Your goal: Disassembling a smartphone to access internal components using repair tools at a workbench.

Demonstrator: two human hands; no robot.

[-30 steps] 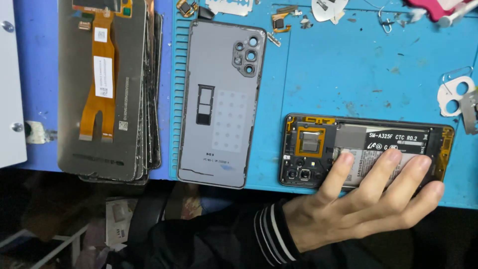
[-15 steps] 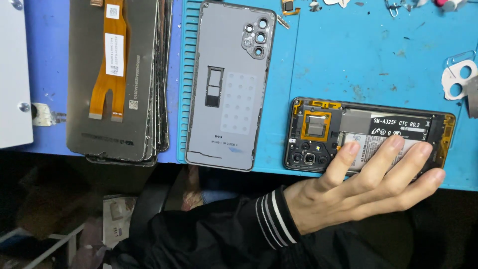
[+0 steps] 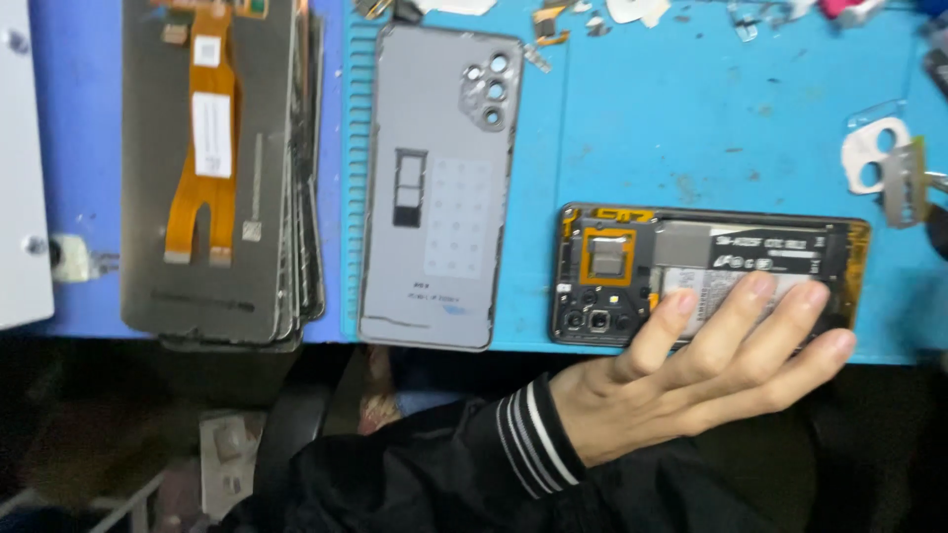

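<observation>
Head view: opened phone [image 3: 632, 266] under flat hand [image 3: 711, 365].

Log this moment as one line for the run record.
left hand: flat, fingers on opened phone | right hand: not in view | grey back cover: lying left of phone | stack of screens: far left | surface: blue mat

The widest free room is the bare blue surface [image 3: 711, 128] above the opened phone [image 3: 632, 276], between the grey back cover [image 3: 434, 188] and the small metal parts [image 3: 884, 163] at the right edge. Only a narrow gap separates cover and phone. The screen stack [image 3: 222, 168] blocks the left, and scraps [image 3: 632, 12] lie along the far edge.
</observation>
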